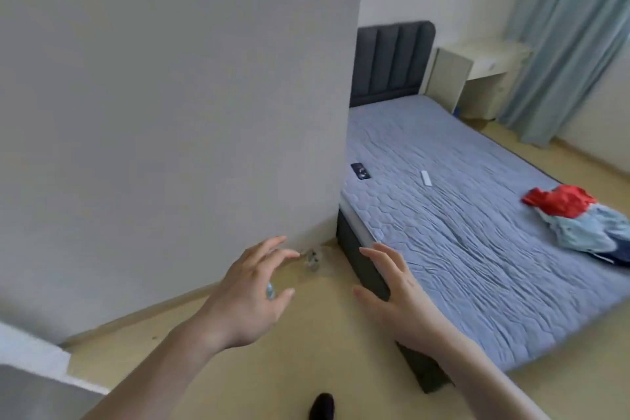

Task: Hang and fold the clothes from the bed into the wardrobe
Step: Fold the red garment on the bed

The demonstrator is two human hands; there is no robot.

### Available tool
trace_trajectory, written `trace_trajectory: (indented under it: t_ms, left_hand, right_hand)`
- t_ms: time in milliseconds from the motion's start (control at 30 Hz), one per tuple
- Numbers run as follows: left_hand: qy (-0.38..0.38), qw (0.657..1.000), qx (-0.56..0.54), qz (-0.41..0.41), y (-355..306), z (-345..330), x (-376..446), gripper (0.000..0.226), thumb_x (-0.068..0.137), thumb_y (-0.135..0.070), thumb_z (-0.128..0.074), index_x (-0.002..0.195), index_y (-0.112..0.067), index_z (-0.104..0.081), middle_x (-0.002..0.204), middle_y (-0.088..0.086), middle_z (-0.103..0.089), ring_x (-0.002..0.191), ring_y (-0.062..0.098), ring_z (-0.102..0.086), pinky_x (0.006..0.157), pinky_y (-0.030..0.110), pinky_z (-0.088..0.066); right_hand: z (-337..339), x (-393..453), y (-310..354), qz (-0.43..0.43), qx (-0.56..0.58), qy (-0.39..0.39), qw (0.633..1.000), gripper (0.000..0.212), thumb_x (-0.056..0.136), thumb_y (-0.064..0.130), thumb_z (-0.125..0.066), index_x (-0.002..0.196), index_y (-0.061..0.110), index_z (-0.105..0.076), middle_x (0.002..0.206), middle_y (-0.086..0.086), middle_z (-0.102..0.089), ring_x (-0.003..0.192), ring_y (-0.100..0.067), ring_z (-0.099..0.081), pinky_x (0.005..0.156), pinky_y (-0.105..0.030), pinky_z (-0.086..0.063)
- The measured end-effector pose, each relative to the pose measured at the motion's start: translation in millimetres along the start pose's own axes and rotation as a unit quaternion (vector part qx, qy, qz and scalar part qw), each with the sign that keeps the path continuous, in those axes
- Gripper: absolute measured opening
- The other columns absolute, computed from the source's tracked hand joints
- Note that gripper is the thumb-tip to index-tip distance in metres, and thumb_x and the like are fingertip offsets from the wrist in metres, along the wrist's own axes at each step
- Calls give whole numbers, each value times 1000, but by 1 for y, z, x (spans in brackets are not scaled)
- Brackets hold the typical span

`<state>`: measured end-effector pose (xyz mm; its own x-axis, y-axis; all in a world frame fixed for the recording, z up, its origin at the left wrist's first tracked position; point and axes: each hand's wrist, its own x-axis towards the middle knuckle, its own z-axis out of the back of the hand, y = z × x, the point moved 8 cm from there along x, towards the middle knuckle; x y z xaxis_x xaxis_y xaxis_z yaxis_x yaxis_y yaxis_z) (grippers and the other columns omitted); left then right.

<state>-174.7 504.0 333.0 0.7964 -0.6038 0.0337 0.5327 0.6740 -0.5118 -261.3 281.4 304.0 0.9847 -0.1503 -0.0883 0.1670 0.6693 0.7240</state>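
A small heap of clothes, red, light blue and dark, lies on the right side of the bed, far from both hands. My left hand is held out over the floor with relaxed, slightly bent fingers and holds nothing. My right hand is raised beside it near the bed's dark corner, fingers straight, also empty. The wardrobe is not in view.
A grey wall fills the left. On the blue quilted mattress lie a dark phone and a white remote. A padded headboard, a cream desk and teal curtains stand behind. A small clear object sits on the floor.
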Motion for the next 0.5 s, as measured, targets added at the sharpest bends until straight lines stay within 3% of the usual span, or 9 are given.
trace_trajectory:
  t_ms: [67, 167, 333, 500]
  left_hand:
    - [15, 1000, -5, -15, -24, -20, 39, 47, 96, -41, -65, 140, -44, -49, 161, -25, -23, 148, 0, -22, 119, 18, -18]
    - [42, 998, -17, -36, -58, -54, 97, 47, 95, -39, -66, 139, -43, -50, 161, -26, -24, 146, 1, -26, 116, 16, -20]
    - [84, 993, -44, -75, -116, -115, 199, 47, 93, -37, -69, 137, -42, -53, 159, -25, -28, 145, 4, -31, 121, 29, -28]
    - [147, 975, -28, -164, -208, -185, 296, 49, 91, -39, -68, 138, -43, -51, 160, -19, -30, 147, 6, -30, 122, 25, -22]
  right_hand:
    - [29, 4, -34, -18, 0, -23, 1000, 61, 99, 49, -60, 152, 46, -31, 159, 29, -13, 132, 16, -27, 107, -14, -25]
    - [74, 13, -84, -53, 9, -51, 997, 60, 98, 51, -61, 150, 49, -32, 157, 31, -14, 140, 3, -30, 112, -27, -33]
    - [152, 30, -165, -117, -1, -77, 990, 59, 99, 50, -59, 150, 48, -30, 159, 29, -12, 140, 1, -30, 109, -23, -30]
    - [242, 11, -248, -186, 0, -136, 973, 59, 98, 51, -61, 150, 48, -31, 160, 27, -14, 133, 6, -28, 108, -23, -28]
